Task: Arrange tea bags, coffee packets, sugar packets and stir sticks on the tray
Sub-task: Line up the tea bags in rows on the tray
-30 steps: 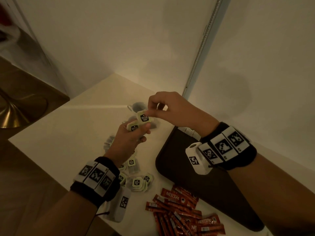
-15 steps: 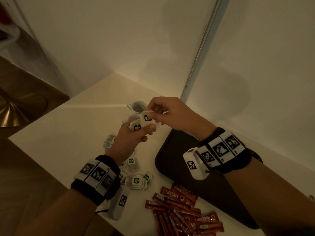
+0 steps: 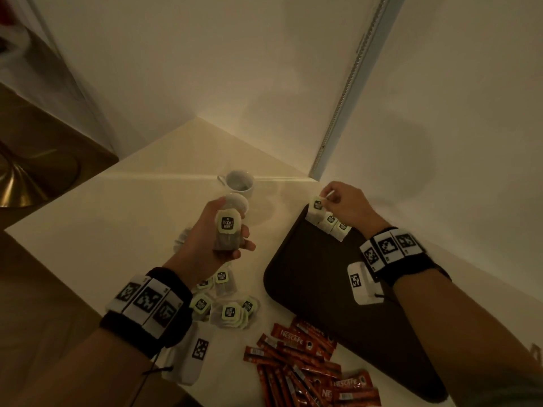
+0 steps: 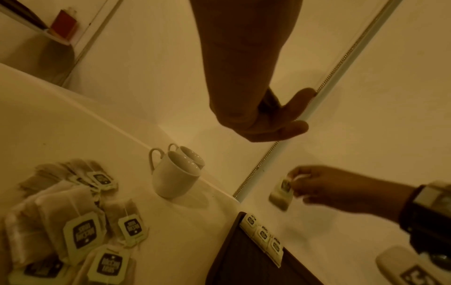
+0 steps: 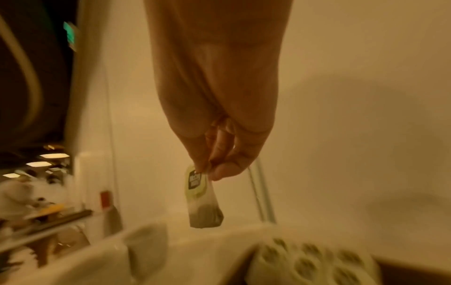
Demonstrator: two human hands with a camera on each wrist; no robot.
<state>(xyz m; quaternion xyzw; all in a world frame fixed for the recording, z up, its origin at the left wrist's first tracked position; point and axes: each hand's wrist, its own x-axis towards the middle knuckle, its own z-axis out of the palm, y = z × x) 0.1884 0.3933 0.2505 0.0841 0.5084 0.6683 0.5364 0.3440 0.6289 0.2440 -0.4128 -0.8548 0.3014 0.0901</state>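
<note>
Tea bags, the thin papery kind with pale green tags and a dark logo, are all over. The right hand (image 3: 342, 205) pinches one papery tea bag (image 5: 203, 200) by its top edge and tag, so it hangs long axis straight down above the far corner of the dark, smooth, rounded-corner tray (image 3: 317, 289). A short row of tea bags (image 3: 333, 224) already lies along that tray edge, tags up. The left hand (image 3: 216, 239) has fingers curled round another tea bag with a green tag (image 3: 226, 230), upright, tag facing the head camera. A loose heap of tea bags (image 3: 227, 308) sits on the pale glossy counter (image 3: 102, 230), red shiny coffee stick packets (image 3: 299, 365) are fanned out near the tray, and two white ceramic cups (image 4: 175, 173) stand touching.
</note>
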